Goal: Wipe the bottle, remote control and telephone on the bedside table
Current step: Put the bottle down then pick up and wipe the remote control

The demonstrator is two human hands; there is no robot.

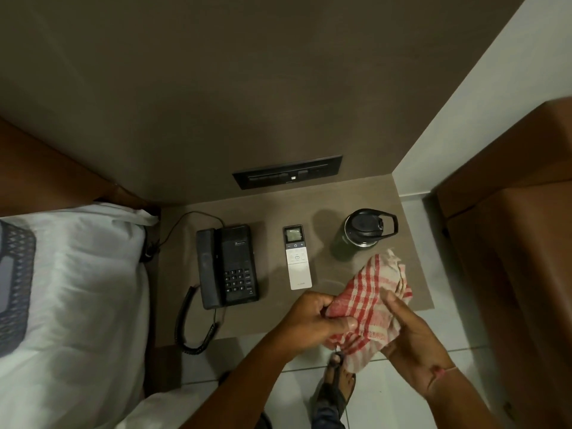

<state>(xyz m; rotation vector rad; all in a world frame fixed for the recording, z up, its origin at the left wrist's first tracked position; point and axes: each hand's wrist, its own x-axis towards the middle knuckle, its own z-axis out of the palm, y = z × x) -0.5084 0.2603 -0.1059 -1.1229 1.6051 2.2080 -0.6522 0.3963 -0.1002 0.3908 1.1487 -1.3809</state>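
Observation:
A red-and-white checked cloth [371, 298] is bunched between both my hands above the front right of the bedside table [272, 317]. My left hand [315, 320] pinches its left edge; my right hand [411, 332] holds it from the right, fingers over the fabric. A dark green bottle [356, 235] with a black lid and loop handle stands upright just beyond the cloth. The white remote control [297, 258] lies flat in the middle. The black telephone [227, 266] rests at the left, handset in its cradle.
A coiled phone cord [192, 329] hangs over the table's front left edge. A bed with white sheets [71, 289] borders the left, a brown cabinet [520, 258] the right. A black switch panel [288, 171] sits on the back wall. My sandalled foot [337, 385] stands on the tiled floor.

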